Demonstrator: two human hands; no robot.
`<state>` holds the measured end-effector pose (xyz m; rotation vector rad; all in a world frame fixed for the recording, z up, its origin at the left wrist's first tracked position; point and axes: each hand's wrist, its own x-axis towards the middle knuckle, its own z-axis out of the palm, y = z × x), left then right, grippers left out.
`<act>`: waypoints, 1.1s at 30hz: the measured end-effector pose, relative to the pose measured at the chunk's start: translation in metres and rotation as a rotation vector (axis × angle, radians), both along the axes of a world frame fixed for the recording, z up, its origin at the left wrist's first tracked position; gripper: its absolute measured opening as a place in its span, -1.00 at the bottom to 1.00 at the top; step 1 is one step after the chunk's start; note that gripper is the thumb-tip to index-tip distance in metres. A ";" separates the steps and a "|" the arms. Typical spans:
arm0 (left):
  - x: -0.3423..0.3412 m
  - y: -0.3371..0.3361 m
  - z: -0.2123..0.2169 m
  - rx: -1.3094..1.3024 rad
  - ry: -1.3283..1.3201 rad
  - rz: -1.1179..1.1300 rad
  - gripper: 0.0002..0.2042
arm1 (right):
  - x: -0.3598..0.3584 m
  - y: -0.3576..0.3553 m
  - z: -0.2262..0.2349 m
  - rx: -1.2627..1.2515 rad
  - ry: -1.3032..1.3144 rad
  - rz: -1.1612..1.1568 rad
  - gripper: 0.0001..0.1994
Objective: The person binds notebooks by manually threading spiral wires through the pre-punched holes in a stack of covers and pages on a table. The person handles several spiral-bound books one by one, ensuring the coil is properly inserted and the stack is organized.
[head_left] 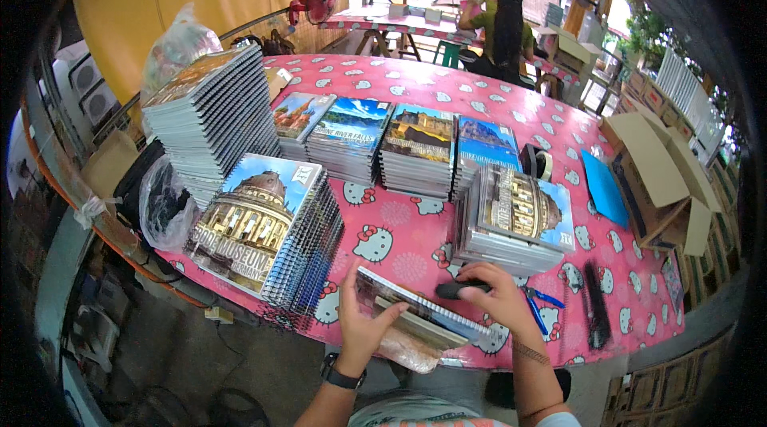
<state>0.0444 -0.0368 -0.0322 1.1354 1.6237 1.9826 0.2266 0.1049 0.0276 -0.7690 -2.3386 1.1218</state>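
Observation:
My left hand (366, 319) grips a spiral-bound notebook (419, 311) tilted at the table's near edge, thumb on top and fingers at its far side. The notebook's coil runs along the edge away from me, and clear plastic (411, 351) hangs below it. My right hand (497, 299) is closed around a small black object (457, 289) just beyond the coil; its exact kind is hidden. Blue-handled pliers (545, 309) lie to the right of that hand. Farther right is a bundle of black binding coils (595, 305).
Notebooks stand in stacks: a tall one (212, 119) at left, one (264, 227) nearer, another (515, 215) at right, and several along the middle (419, 143). An open cardboard box (659, 175) and a blue sheet (605, 187) sit at right. People (507, 31) sit at a far table.

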 end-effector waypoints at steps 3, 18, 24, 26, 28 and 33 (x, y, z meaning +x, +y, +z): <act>0.007 0.003 -0.002 0.032 -0.026 0.046 -0.11 | -0.001 -0.007 0.008 -0.509 0.550 0.429 -0.58; 0.009 0.014 -0.031 0.163 -0.185 0.016 -0.34 | -0.025 -0.007 0.013 -0.357 0.439 0.415 -0.58; 0.014 0.015 -0.023 0.204 -0.222 0.014 -0.38 | -0.030 -0.001 0.001 -0.375 0.385 0.336 -0.43; 0.016 0.012 -0.023 0.177 -0.229 0.010 -0.38 | -0.033 -0.004 0.006 -0.506 0.364 0.364 -0.36; 0.014 0.011 -0.017 0.135 -0.196 0.027 -0.38 | -0.035 0.001 -0.001 -0.463 0.291 0.301 -0.38; 0.015 0.008 -0.022 0.106 -0.141 0.056 -0.41 | -0.046 -0.003 -0.011 -0.337 0.199 0.259 -0.62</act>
